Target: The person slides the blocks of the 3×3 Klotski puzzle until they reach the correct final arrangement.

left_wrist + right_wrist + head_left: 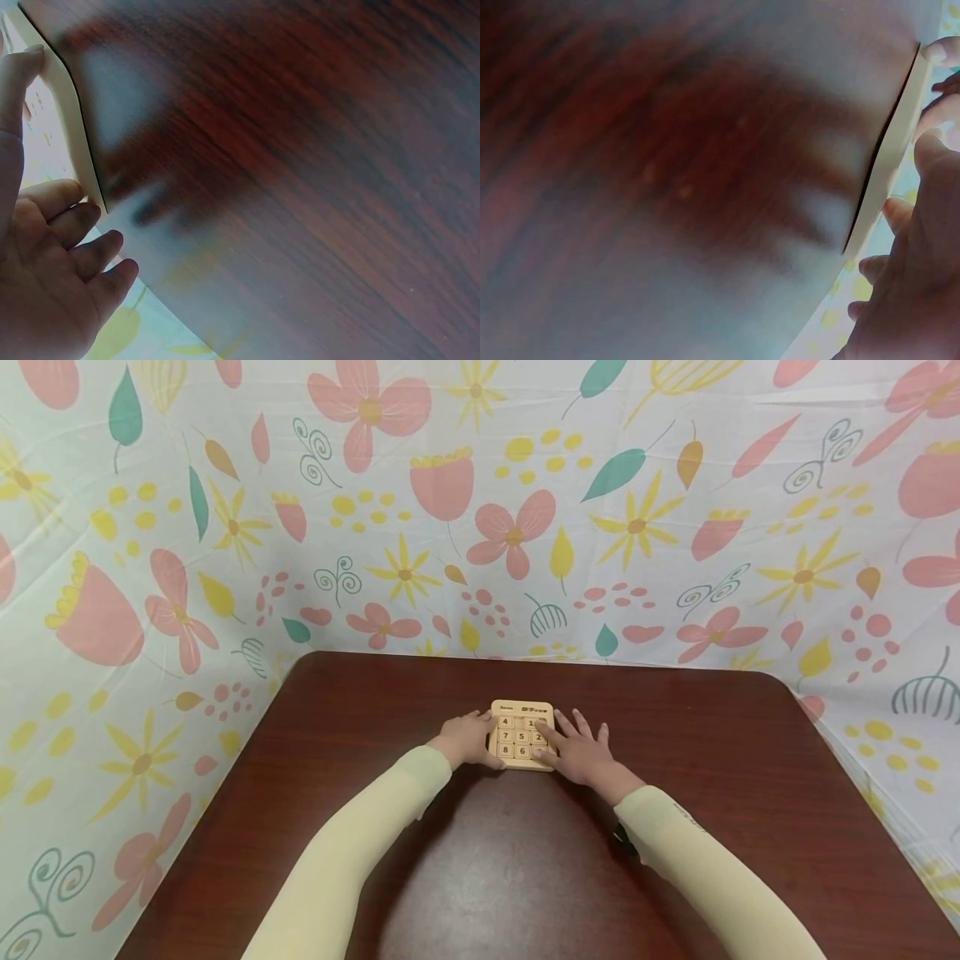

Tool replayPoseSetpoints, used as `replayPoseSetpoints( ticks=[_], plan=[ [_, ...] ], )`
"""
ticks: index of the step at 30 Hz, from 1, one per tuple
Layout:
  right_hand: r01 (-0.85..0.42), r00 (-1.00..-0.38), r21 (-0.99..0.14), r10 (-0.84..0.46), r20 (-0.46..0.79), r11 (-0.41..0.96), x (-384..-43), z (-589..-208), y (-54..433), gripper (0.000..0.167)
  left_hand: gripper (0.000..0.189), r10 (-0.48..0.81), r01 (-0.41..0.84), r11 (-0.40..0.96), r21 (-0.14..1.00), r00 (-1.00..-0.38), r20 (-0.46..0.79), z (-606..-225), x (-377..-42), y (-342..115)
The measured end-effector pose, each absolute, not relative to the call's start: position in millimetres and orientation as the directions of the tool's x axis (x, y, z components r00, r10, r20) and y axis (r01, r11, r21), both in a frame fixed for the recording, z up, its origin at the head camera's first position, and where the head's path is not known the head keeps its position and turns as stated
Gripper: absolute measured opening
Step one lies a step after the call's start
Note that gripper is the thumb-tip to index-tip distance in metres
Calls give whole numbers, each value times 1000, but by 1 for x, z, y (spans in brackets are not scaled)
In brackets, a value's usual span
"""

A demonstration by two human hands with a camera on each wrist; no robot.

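Observation:
A pale wooden sliding number puzzle (514, 706) lies flat on the dark table, its numbered tiles set in a square frame. My left hand (467, 739) holds its left side, thumb at the near corner and fingers along the far part; in the left wrist view the outer fingers (112, 281) reach past the edge. From the right, my right hand (583, 756) spreads over the puzzle, its index fingertip touching the tile marked 1 (531, 723) and its thumb by the lower right tiles, partly hiding them. A gap shows between tiles 4 (506, 722) and 1.
The reddish-brown wooden table (480, 860) has rounded far corners. A white cloth (637, 585) printed with flowers and leaves hangs behind it and along both sides. Pale yellow sleeves (360, 843) cover both forearms.

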State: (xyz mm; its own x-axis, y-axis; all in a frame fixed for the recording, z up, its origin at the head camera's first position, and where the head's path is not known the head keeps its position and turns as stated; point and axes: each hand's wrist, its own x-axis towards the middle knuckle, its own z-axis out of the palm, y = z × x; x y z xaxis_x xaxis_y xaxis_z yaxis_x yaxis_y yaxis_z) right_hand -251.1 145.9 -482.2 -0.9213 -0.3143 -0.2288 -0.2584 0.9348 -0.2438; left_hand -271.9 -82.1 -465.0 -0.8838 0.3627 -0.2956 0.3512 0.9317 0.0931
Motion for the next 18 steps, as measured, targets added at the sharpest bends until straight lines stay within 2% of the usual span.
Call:
replayPoseSetpoints(
  ticks=[18],
  plan=[
    [-275,-917,-256,-333,-221,927,-252,-483,140,68,97,366,353,930,99,-883,-292,-464,-272,-82]
  ],
)
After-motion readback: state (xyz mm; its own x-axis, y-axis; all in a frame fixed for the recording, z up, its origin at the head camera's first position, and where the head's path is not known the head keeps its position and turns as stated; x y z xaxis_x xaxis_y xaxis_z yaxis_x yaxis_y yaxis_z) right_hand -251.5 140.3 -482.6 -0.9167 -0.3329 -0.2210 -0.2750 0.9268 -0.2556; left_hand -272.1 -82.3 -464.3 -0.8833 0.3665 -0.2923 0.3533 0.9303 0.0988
